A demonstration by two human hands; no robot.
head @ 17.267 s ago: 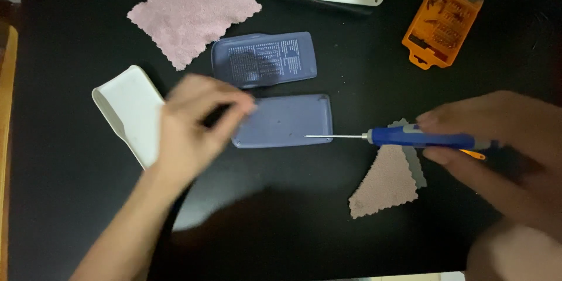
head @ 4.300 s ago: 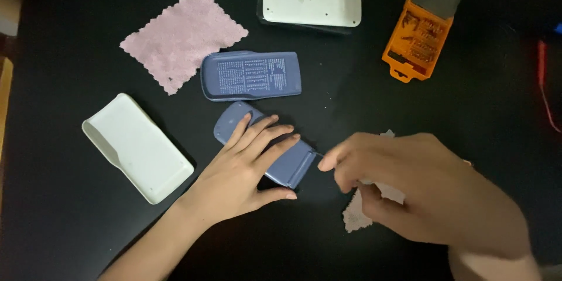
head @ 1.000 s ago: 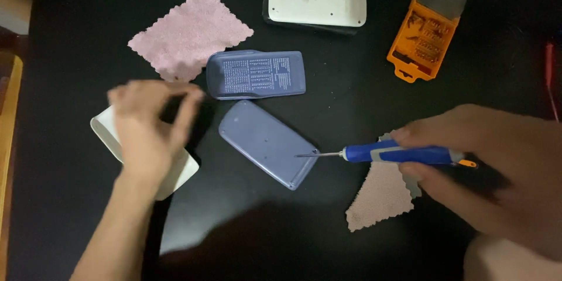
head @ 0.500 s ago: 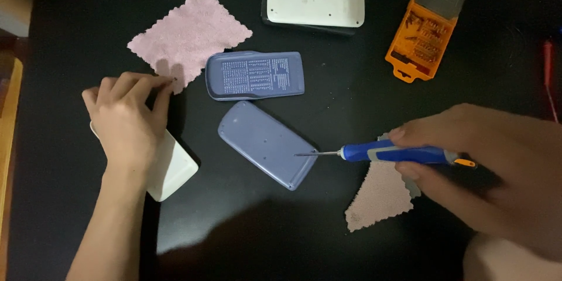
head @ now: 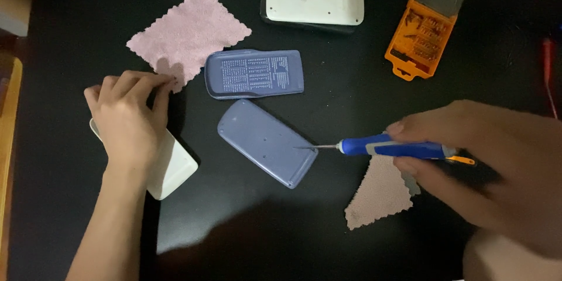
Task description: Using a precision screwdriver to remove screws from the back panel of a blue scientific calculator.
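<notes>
Right grip (head: 486, 158) pinching a blue screwdriver (head: 398, 149), tip touching the blue case (head: 266, 142) at frame centre. Black bench (head: 351, 99), dim surroundings. Left grip (head: 129, 120), fingers curled loosely, palm down over a white cover (head: 175, 170) at left.

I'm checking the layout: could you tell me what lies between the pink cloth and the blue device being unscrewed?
In the head view, a blue cover lies between the pink cloth and the blue device.
</notes>
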